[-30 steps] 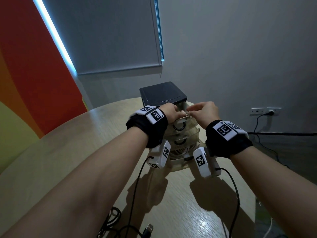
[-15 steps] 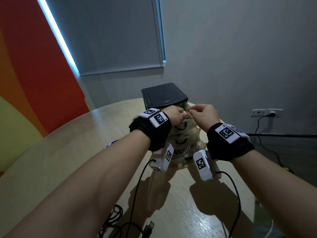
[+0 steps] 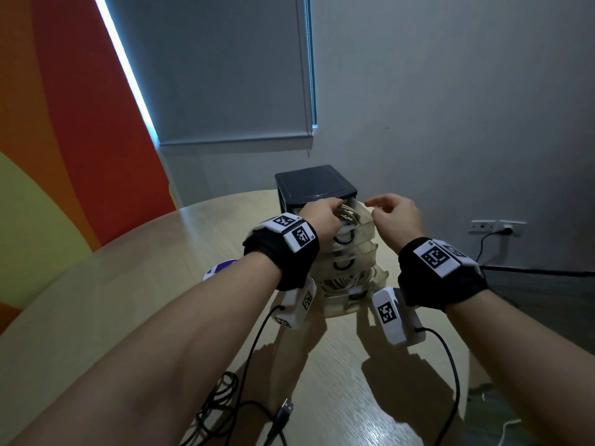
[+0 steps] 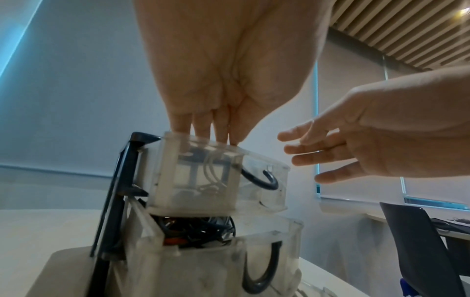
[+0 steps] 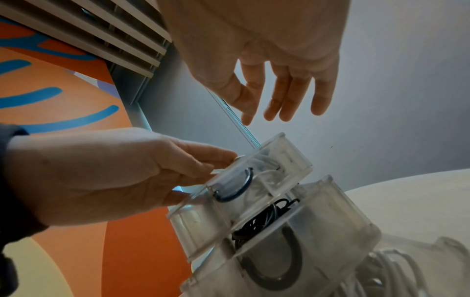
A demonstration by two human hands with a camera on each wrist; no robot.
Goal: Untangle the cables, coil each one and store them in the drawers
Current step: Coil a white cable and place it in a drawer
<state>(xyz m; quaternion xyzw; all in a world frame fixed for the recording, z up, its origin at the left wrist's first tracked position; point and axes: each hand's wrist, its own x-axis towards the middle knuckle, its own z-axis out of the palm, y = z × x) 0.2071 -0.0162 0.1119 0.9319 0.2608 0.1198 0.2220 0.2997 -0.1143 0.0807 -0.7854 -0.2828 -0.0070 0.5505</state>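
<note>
Your left hand [image 3: 320, 217] is at the top drawer [image 4: 223, 174] of the small drawer unit [image 3: 314, 185], which stands on the round wooden desk [image 3: 128, 284]. Its fingers [image 4: 201, 124] reach down over the drawer's rim into the inside, where a coil of pale cable [image 3: 347, 215] lies; in the head view the loops show just beside the knuckles. You cannot tell from the pictures if the fingers really pinch the cable or only press on it.

Your right hand [image 3: 397, 217] is in the air just to the right of this drawer, apart from it. Its fingers [image 5: 292, 96] are spread and almost straight, and they hold nothing.

The unit has a dark, smooth plastic top and frame, and 3 drawers of cloudy clear plastic, each with a dark curved handle on the front. All 3 are pulled out toward you, like steps, the lowest one the most. The middle drawer [image 5: 292, 231] contains a bundle of thin black cable [image 5: 264, 219]. The bottom drawer [image 3: 351, 284] contains white cable in round loops.

Near the edge of the desk closest to you, loose black cable [image 3: 222, 403] lies in curls, and its USB plug [image 3: 285, 408] points away from you, toward the drawers.
</note>
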